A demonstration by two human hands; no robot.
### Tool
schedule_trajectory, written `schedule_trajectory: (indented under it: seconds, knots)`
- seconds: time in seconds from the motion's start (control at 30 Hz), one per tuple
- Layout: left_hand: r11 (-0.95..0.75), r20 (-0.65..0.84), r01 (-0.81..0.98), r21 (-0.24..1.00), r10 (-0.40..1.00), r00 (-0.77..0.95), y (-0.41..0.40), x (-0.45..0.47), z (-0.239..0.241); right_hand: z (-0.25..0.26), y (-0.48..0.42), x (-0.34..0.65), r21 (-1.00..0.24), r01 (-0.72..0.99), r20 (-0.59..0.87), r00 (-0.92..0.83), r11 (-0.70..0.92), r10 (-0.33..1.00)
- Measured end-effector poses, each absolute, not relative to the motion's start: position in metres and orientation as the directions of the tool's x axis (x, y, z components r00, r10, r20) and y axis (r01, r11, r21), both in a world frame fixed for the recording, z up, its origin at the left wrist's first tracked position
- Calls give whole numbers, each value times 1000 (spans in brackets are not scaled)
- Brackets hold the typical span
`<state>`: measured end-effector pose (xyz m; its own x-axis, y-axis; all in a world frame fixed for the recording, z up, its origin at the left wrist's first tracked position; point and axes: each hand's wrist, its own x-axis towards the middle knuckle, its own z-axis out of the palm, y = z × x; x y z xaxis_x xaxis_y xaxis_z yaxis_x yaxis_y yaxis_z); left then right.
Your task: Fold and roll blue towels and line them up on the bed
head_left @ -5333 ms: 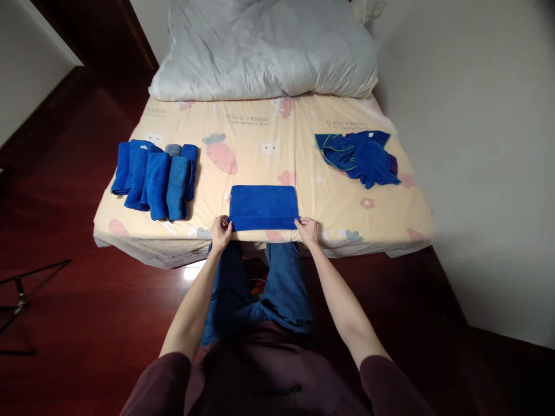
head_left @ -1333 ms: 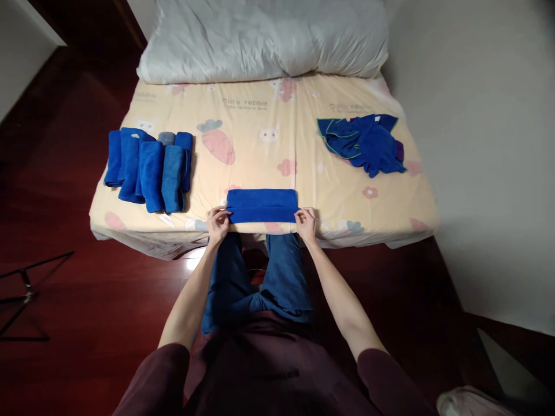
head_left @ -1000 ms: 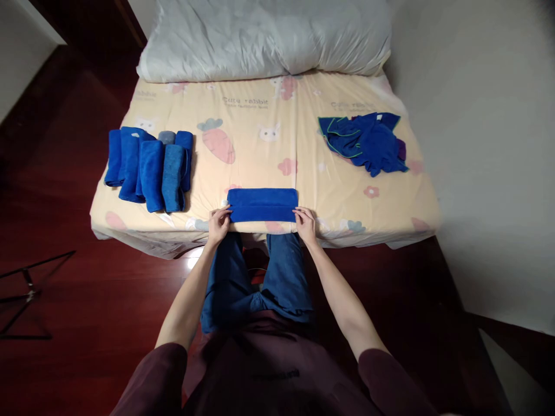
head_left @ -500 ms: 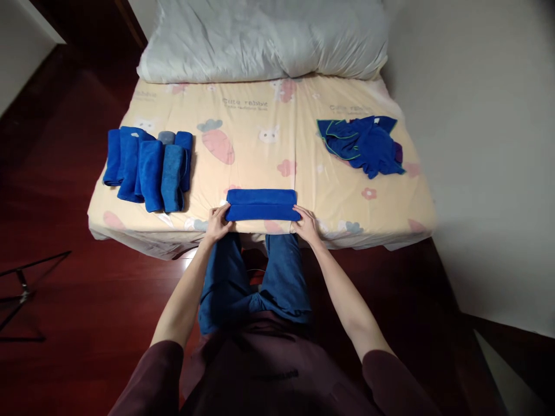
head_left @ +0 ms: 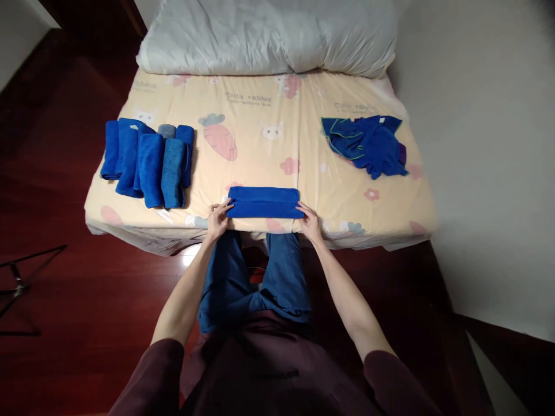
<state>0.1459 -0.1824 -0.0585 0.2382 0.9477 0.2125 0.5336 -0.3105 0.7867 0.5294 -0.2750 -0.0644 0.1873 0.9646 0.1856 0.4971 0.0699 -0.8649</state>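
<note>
A blue towel (head_left: 264,202), folded into a long narrow strip, lies near the front edge of the bed. At its left end, my left hand (head_left: 219,218) has its fingers closed on the cloth. My right hand (head_left: 309,219) pinches the opposite end in the same way. To the left lie several rolled towels (head_left: 151,167), mostly blue, with one greyish roll (head_left: 167,131) among them. Off to the right rests a crumpled heap of blue cloths (head_left: 373,144), some with green edging.
The bed (head_left: 255,156) wears a cream sheet printed with rabbits and carrots. A pale grey quilt (head_left: 269,37) is bunched across its back. A wall (head_left: 485,173) stands on the right. On the dark red floor at left are thin black stand legs (head_left: 19,286).
My view has shifted slightly. Both hands stay at the ends of the strip, their fingers set a little higher along its edges; the towel keeps its folded shape.
</note>
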Motion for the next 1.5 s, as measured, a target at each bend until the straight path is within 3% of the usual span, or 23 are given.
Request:
schedule_trajectory:
  seconds: [0.47, 0.87, 1.17, 1.33, 1.5]
  knots:
    - [-103, 85, 494, 864, 995, 58, -177, 142, -75, -79, -270, 530, -913, 402, 76, 342, -72, 937]
    - [-80, 74, 533, 842, 997, 33, -178, 141, -75, -78, -267, 525, -922, 376, 66, 396, -96, 916]
    - [-68, 55, 396, 916, 998, 45, -182, 146, -64, -79, -264, 522, -944, 311, 37, 437, -112, 899]
    - [-62, 59, 451, 891, 998, 21, -183, 150, -59, -76, -261, 518, -953, 275, 14, 449, -123, 894]
    - [2, 1, 568, 823, 1000, -5, -180, 157, -51, -67, -260, 519, -907, 361, -46, 424, -216, 904]
